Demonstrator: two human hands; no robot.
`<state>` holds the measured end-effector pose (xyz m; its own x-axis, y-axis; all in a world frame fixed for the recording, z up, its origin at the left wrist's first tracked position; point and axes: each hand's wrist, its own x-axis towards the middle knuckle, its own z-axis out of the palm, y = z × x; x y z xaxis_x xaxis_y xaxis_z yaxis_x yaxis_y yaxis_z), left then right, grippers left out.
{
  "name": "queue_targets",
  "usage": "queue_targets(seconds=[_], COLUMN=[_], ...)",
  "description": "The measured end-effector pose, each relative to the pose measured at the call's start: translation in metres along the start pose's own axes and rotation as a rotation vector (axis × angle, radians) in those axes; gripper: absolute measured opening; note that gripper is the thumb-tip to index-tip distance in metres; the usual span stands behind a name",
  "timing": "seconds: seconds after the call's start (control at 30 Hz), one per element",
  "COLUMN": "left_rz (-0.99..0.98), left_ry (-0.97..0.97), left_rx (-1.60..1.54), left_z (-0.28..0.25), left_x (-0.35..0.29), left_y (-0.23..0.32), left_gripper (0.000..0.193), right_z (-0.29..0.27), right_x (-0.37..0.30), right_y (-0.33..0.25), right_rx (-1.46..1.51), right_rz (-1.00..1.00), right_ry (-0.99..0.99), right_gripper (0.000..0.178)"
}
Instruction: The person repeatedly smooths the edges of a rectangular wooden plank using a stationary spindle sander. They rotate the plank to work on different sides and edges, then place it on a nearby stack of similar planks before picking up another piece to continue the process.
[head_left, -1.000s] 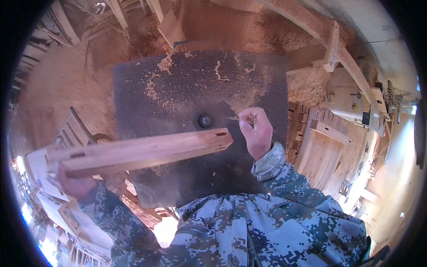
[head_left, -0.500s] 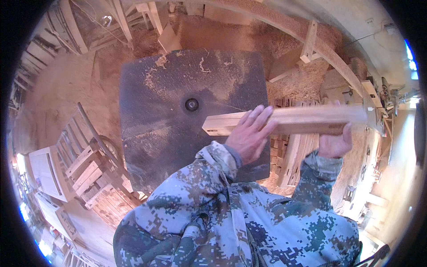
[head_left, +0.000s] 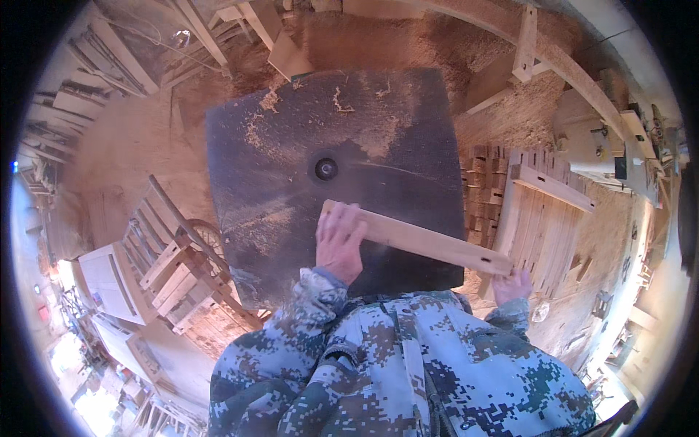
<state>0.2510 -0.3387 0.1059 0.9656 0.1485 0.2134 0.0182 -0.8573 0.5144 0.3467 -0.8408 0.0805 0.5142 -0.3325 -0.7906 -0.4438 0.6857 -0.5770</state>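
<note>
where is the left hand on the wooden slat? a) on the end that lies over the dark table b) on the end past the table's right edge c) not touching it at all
a: the left hand grips the wooden slat at its end over the dark table, while the right hand holds the other end.

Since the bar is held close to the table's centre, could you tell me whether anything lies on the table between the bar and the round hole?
Nothing solid shows there. The wooden bar, held by the left hand and right hand, lies just below the round hole; only thin sawdust dusts the dark table between them.
</note>
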Motion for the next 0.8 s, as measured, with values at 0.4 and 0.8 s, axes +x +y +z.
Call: queue_targets(seconds=[0.4, 0.8], left_rz=[-0.700, -0.659], left_ry=[0.516, 0.522], left_rx=[-0.129, -0.236], left_z=[0.059, 0.058], left_x=[0.029, 0.063], left_y=[-0.030, -0.056], left_gripper=[0.035, 0.036], right_z=[0.006, 0.033], right_x=[0.017, -0.052], right_y=[0.026, 0.071], right_rx=[-1.298, -1.507], right_rz=[-0.585, -0.860], right_ry=[-0.231, -0.216], right_gripper=[0.033, 0.025])
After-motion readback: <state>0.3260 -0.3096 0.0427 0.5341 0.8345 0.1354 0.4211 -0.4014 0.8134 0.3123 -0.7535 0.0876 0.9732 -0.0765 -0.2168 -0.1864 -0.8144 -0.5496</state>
